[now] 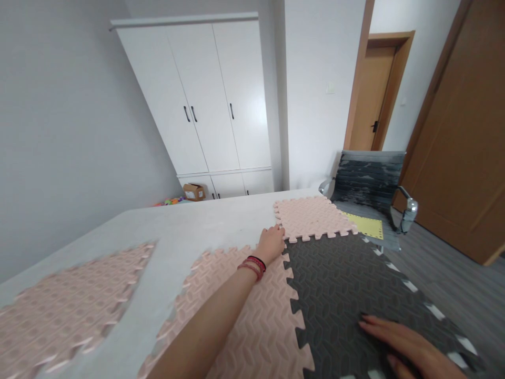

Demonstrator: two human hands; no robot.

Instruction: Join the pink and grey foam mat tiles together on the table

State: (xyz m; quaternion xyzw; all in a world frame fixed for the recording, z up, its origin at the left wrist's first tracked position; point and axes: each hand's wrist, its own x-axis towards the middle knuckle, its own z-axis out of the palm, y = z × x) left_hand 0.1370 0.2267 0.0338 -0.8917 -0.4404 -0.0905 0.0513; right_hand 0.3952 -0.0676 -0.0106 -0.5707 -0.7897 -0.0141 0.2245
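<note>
My left hand reaches forward, its fingers bent over the corner where three foam mat tiles meet. It grips the left corner of the far pink foam tile; its fingertips are partly hidden. Under my left forearm lies the near pink foam tile, its toothed right edge against the dark grey foam tile. The far pink tile's front teeth border the dark tile's back edge. My right hand rests low over the dark tile, fingers stretched out and holding nothing.
Another pink foam tile lies apart at the left on the white table. A yellow toothed sheet shows beyond the right edge, by a dark chair. A white cabinet and a cardboard box are behind the table.
</note>
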